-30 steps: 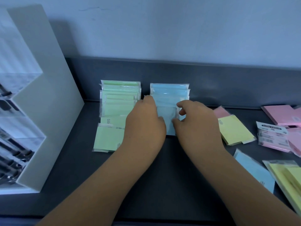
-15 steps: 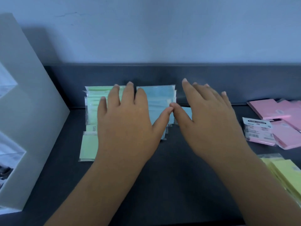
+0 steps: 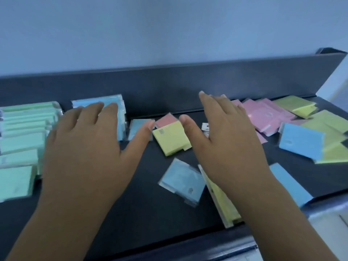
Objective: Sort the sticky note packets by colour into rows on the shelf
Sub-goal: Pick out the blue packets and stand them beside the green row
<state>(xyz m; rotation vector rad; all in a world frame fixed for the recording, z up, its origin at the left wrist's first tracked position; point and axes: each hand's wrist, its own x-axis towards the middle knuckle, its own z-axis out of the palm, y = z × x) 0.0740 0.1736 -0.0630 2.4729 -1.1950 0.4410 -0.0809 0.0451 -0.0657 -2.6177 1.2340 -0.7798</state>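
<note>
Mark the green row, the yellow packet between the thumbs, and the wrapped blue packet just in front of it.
green row (image 3: 20,143): head view, face of a middle packet.
yellow packet (image 3: 170,141): head view, centre of its top face.
blue packet (image 3: 180,181): head view, centre of its wrapper.

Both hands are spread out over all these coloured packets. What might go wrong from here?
1. The left hand is over the blue row; a nudge might tip it into the green row.
2. The arm behind the right hand crosses yellow packets at the front edge of the shelf and might sweep them off.
3. A loose blue packet also lies close to that edge.
</note>
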